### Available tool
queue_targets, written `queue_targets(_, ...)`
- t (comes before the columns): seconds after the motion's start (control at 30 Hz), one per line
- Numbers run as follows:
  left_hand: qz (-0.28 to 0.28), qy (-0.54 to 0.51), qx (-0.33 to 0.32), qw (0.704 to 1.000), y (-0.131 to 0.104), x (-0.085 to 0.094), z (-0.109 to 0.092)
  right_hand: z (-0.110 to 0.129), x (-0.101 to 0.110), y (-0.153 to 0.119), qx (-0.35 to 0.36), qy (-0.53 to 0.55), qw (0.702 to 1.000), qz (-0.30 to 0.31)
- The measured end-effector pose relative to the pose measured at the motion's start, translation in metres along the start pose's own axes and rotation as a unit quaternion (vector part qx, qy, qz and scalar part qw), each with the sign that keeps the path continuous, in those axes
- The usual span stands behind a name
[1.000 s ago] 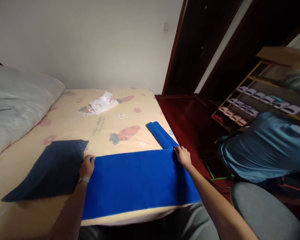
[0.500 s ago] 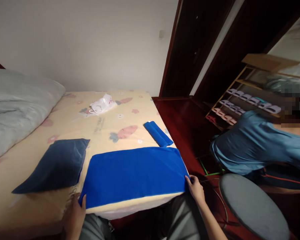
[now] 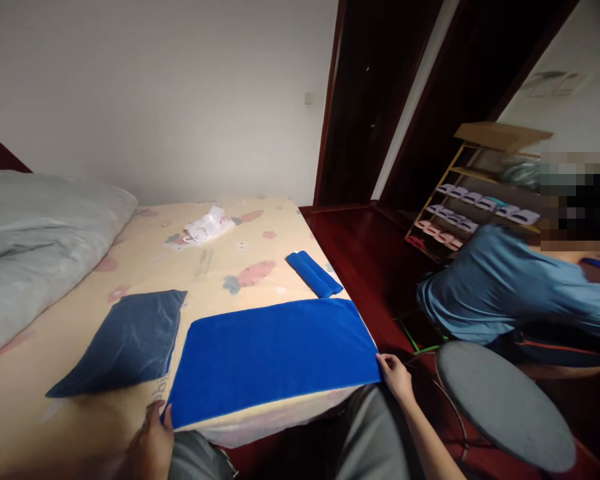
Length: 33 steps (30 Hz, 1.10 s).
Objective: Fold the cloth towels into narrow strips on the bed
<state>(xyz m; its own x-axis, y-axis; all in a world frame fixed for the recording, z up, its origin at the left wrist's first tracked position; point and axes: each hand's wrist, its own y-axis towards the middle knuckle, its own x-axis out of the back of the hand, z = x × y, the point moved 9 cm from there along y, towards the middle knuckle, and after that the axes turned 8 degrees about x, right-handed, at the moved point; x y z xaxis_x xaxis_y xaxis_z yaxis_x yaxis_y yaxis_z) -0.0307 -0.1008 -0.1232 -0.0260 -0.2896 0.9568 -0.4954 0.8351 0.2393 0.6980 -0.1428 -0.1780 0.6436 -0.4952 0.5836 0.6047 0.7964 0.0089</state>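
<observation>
A bright blue cloth lies flat along the near edge of the bed. My left hand pinches its near left corner between thumb and fingers. At the right edge, near the front corner, my right hand grips the cloth with closed fingers. Beyond the cloth's far right part sits a folded blue cloth. To the left is a dark blue-grey cloth, spread on the sheet.
A crumpled white plastic bag and a grey quilt rest on the bed. At right are a round grey stool, a person in a blue shirt and a shoe rack with slippers.
The camera view has tilted slightly, shifting the scene. Both hands still hold the blue cloth, whose top and right side look smoother. The person's arm at right shows a little more.
</observation>
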Motion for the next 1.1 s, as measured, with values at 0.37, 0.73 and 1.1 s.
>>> queue_targets(0.37, 0.157, -0.169, -0.369, 0.900, -0.152, 0.001, -0.311, 0.050, -0.028, 0.100, 0.035, 0.036, 0.998, 0.035)
queue_targets(0.73, 0.319, -0.078, -0.488, 0.809, -0.332, -0.083, -0.540, 0.091, -0.096, 0.179, 0.071, 0.058, 0.993, 0.073)
queue_targets(1.1, 0.343, -0.301, -0.334, 0.825, -0.272, 0.003, -0.455, 0.202, -0.108, 0.125, 0.105, 0.306, 0.911, 0.254)
